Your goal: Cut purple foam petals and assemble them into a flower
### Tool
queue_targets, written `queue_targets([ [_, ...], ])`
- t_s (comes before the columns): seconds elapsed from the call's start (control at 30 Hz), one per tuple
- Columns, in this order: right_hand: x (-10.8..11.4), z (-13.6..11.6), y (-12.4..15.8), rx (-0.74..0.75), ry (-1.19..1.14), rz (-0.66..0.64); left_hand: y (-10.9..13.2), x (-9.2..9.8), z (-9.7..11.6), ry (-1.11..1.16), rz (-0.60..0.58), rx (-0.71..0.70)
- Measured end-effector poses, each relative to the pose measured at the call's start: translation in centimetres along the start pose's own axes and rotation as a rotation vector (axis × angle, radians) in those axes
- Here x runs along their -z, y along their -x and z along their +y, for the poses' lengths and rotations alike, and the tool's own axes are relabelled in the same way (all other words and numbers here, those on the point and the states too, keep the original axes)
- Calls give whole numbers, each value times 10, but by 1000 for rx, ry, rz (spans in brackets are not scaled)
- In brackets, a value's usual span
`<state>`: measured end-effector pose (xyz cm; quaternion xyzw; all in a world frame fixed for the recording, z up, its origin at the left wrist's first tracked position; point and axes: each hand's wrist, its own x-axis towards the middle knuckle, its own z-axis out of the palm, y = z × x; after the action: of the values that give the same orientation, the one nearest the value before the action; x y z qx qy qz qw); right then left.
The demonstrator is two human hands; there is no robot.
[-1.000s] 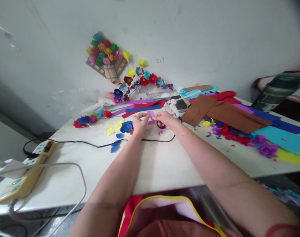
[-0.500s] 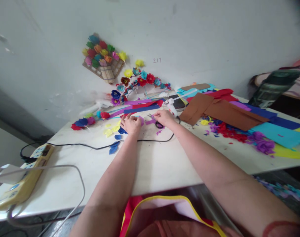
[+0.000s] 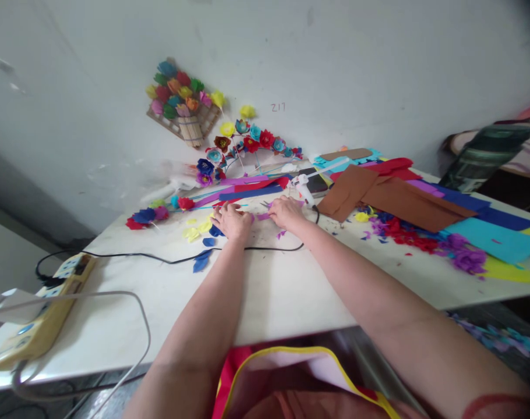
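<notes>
My left hand (image 3: pixel 232 221) lies low on the white table (image 3: pixel 269 291), fingers stretched over blue paper petals (image 3: pixel 212 231) and yellow petals (image 3: pixel 195 231). My right hand (image 3: pixel 286 212) is curled down beside it, closed over the scissors (image 3: pixel 265 204), of which only the thin tips show past the fingers. A small purple paper piece (image 3: pixel 262 216) lies between the two hands, touching both.
A white glue gun (image 3: pixel 304 189) stands behind my right hand; its black cable (image 3: pixel 160 257) runs left to a yellow power strip (image 3: pixel 46 308). Brown (image 3: pixel 378 195) and blue sheets (image 3: pixel 496 241), paper scraps (image 3: pixel 466 259) at right. Paper flowers (image 3: pixel 247 139) along the wall.
Both hands have come down from holding the purple piece in the air to the table. The right hand took up the scissors and now covers their black handle.
</notes>
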<state>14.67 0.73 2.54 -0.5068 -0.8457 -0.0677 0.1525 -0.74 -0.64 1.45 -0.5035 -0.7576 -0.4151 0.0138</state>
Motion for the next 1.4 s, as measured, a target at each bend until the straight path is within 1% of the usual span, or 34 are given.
queue_targets([
  [0.07, -2, 0, 0, 23, 30, 3, 1, 1, 1, 19, 23, -45],
  [0.17, -4, 1, -1, 38, 62, 6, 3, 4, 4, 48, 16, -81],
  [0.3, -4, -1, -3, 77, 97, 13, 4, 7, 6, 92, -10, -102],
  [0.4, -2, -5, -4, 120, 118, -6, 4, 7, 7, 122, -28, -108],
  [0.57, -2, -10, -5, 166, 124, -15, 4, 6, 7, 164, -26, -123],
  [0.83, -6, -13, -8, 164, 139, -35, 1, 1, 4, 196, -29, -127],
  [1.03, -12, -6, -9, 103, 82, 46, 0, -3, 1, 222, -22, -125],
  [1.13, -13, -1, -9, 35, 3, 83, -1, -5, 1, 235, -35, -123],
  [1.23, -12, 3, -10, -62, -160, 117, 0, -6, 1, 258, -68, -163],
  [1.3, -12, 7, -11, -137, -324, 151, 1, -6, 2, 288, -97, -195],
  [1.4, -12, 12, -13, -226, -657, 183, 2, -6, 3, 379, -156, -224],
])
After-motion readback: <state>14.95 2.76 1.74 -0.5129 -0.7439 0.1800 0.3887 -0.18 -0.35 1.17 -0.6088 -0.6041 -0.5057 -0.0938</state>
